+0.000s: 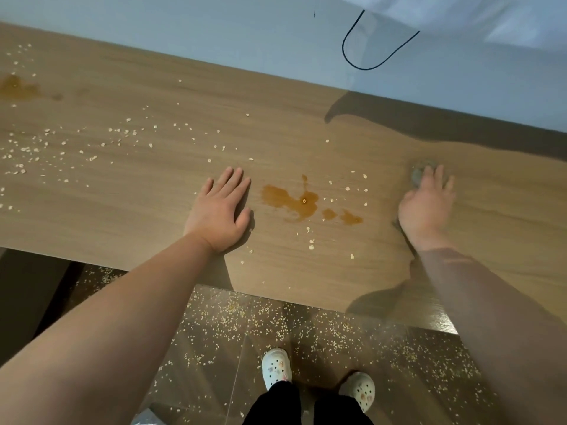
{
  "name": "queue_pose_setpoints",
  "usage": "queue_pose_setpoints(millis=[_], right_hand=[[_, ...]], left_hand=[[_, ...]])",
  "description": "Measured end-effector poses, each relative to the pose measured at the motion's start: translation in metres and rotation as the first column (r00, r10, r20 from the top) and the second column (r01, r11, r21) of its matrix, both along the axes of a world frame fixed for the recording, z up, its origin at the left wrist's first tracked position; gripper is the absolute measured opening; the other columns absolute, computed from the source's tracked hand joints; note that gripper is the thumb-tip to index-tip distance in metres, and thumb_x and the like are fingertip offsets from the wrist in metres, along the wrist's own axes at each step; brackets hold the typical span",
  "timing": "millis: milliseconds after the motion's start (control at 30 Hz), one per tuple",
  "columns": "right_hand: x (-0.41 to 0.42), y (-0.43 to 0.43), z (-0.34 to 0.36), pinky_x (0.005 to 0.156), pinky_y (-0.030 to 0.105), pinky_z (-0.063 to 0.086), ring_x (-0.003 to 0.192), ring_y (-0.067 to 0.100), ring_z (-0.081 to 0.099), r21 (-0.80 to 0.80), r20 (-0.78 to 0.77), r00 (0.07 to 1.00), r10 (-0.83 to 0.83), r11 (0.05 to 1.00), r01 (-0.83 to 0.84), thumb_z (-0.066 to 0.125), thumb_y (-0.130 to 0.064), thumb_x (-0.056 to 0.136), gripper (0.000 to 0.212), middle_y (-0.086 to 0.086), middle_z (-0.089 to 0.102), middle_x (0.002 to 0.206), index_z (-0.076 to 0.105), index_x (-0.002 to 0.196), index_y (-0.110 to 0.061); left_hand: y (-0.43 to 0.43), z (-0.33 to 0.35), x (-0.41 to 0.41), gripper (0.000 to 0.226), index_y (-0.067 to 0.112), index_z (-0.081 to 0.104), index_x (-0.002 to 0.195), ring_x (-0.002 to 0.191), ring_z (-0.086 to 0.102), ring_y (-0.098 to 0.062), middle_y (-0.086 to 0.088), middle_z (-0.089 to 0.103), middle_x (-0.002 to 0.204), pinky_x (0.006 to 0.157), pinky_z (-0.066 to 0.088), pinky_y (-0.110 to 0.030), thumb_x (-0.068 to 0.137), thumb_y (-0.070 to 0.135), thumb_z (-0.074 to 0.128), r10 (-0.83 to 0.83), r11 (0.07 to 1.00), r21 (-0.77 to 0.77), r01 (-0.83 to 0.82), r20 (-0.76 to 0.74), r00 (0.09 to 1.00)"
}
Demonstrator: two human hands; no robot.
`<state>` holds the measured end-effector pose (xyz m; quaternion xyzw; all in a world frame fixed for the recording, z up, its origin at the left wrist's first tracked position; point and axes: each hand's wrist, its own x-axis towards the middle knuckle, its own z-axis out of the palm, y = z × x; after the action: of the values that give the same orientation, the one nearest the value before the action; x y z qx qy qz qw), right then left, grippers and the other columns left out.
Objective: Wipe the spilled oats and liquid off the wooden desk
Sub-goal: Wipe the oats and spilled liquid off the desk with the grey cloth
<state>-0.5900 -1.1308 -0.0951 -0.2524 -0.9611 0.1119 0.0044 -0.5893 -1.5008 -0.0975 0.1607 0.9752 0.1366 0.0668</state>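
Note:
The wooden desk runs across the view. A brown liquid puddle lies near its front edge, with a few oat flakes around it. More spilled oats are scattered over the left part, and a second brown stain sits at the far left. My left hand rests flat on the wood just left of the puddle, fingers straight. My right hand, blurred by motion, presses on a grey cloth to the right of the puddle; only a bit of cloth shows past the fingertips.
A pale wall runs along the desk's back edge, with a black cable looping on it. Many oats on the floor lie below the desk's front edge, around my feet in white clogs.

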Motion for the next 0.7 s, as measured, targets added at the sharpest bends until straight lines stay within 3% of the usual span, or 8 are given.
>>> queue_pose_setpoints(millis=[100, 167, 233, 300, 433, 567, 633, 700], right_hand=[[-0.028, -0.034, 0.002, 0.121, 0.047, 0.010, 0.149, 0.037, 0.007, -0.072, 0.012, 0.987, -0.157, 0.985, 0.158, 0.040, -0.010, 0.095, 0.062, 0.011, 0.012, 0.163, 0.022, 0.154, -0.008], [-0.021, -0.055, 0.001, 0.122, 0.047, 0.012, 0.150, 0.035, 0.008, -0.015, -0.014, 0.995, 0.101, 0.995, -0.101, 0.041, -0.009, 0.095, 0.061, 0.010, 0.014, 0.163, 0.024, 0.154, -0.011], [0.003, -0.062, 0.001, 0.122, 0.047, 0.013, 0.150, 0.030, 0.006, 0.035, 0.002, 0.901, 0.434, 0.900, -0.434, 0.038, -0.013, 0.098, 0.058, 0.006, 0.013, 0.163, 0.023, 0.154, -0.015], [0.024, -0.048, 0.004, 0.123, 0.045, 0.009, 0.151, 0.022, -0.001, -0.003, 0.060, 0.823, 0.565, 0.825, -0.566, 0.031, -0.019, 0.099, 0.057, -0.001, 0.008, 0.163, 0.018, 0.155, -0.021], [0.013, -0.018, 0.001, 0.120, 0.051, 0.016, 0.149, 0.031, 0.013, 0.068, 0.000, 0.983, 0.186, 0.980, -0.185, 0.036, -0.013, 0.098, 0.056, 0.008, 0.019, 0.162, 0.028, 0.153, -0.012], [-0.040, -0.031, 0.001, 0.121, 0.047, 0.012, 0.150, 0.033, 0.008, 0.018, -0.016, 0.997, -0.081, 0.997, 0.081, 0.037, -0.013, 0.096, 0.060, 0.010, 0.013, 0.163, 0.021, 0.154, -0.009], [-0.056, -0.046, 0.000, 0.122, 0.046, 0.011, 0.150, 0.033, 0.006, -0.010, -0.034, 0.998, -0.059, 0.998, 0.058, 0.036, -0.012, 0.096, 0.060, 0.009, 0.012, 0.164, 0.022, 0.154, -0.011], [-0.055, -0.058, -0.001, 0.122, 0.045, 0.010, 0.150, 0.031, 0.006, 0.012, -0.049, 0.991, 0.122, 0.992, -0.122, 0.035, -0.011, 0.097, 0.059, 0.007, 0.013, 0.163, 0.023, 0.154, -0.014]], left_hand=[[0.001, 0.000, 0.000, 0.078, 0.017, 0.024, 0.154, 0.151, 0.003, -0.015, -0.001, 0.014, 0.163, 0.123, 0.002, -0.039, 0.086, 0.053, 0.013, -0.002, 1.000, -0.015, 0.002, 0.003, 1.000], [0.001, -0.001, -0.001, 0.078, 0.017, 0.024, 0.155, 0.151, 0.003, -0.015, -0.001, 0.014, 0.163, 0.123, 0.002, -0.039, 0.087, 0.054, 0.013, -0.006, 1.000, -0.012, 0.006, 0.003, 1.000], [0.001, -0.002, -0.002, 0.077, 0.017, 0.024, 0.155, 0.151, 0.003, -0.015, -0.001, 0.014, 0.163, 0.122, 0.003, -0.039, 0.088, 0.053, 0.014, -0.005, 1.000, -0.015, 0.005, 0.001, 1.000], [0.000, -0.001, -0.002, 0.077, 0.018, 0.024, 0.155, 0.151, 0.003, -0.015, -0.001, 0.014, 0.163, 0.122, 0.003, -0.039, 0.087, 0.053, 0.014, 0.000, 1.000, -0.023, 0.000, 0.001, 1.000], [0.001, -0.002, 0.000, 0.077, 0.022, 0.018, 0.156, 0.151, -0.001, -0.013, 0.002, 0.008, 0.164, 0.122, 0.000, -0.037, 0.086, 0.053, 0.012, 0.011, 0.999, -0.054, -0.011, 0.013, 1.000], [0.002, -0.003, -0.002, 0.077, 0.022, 0.019, 0.156, 0.151, 0.000, -0.013, 0.002, 0.009, 0.164, 0.122, 0.001, -0.038, 0.086, 0.054, 0.012, 0.014, 0.999, -0.042, -0.014, 0.005, 1.000], [0.002, -0.004, -0.001, 0.076, 0.022, 0.020, 0.156, 0.151, 0.001, -0.013, 0.002, 0.011, 0.163, 0.122, 0.002, -0.038, 0.086, 0.054, 0.013, 0.016, 0.999, -0.034, -0.016, -0.002, 1.000], [0.002, -0.004, -0.001, 0.076, 0.022, 0.020, 0.156, 0.151, 0.000, -0.013, 0.003, 0.010, 0.163, 0.122, 0.001, -0.038, 0.086, 0.054, 0.012, 0.015, 0.999, -0.035, -0.015, -0.003, 1.000]])
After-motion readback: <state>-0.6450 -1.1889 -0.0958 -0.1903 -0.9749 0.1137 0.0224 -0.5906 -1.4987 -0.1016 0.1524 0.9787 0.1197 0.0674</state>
